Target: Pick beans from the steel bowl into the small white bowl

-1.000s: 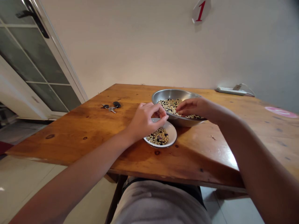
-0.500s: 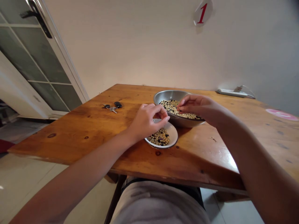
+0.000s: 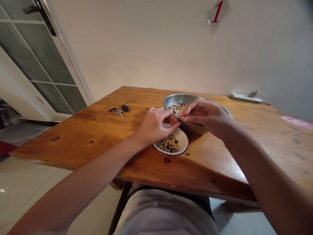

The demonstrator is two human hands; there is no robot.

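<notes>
My left hand (image 3: 158,125) is closed in a pinch above the small white bowl (image 3: 184,142); whatever lies between its fingertips is too small to make out. Yellow and black beans (image 3: 168,143) lie in that bowl. Close to the left fingertips, my right hand (image 3: 204,114) pinches a tiny yellowish bean (image 3: 183,117) between thumb and finger, over the near rim of the large steel bowl (image 3: 168,99). Pale and black beans (image 3: 176,109) show inside the steel bowl, partly hidden behind the right hand.
A bunch of keys with a black fob (image 3: 120,110) rests on the wooden table (image 3: 102,124) at the left. At the back right lies a white power strip (image 3: 246,98) with a plug and cable. A pink round sticker (image 3: 297,122) marks the right side.
My right hand has moved left and nearer, from over the beans in the steel bowl to beside the left fingertips, with a bean in its pinch. The left hand keeps its pinch.
</notes>
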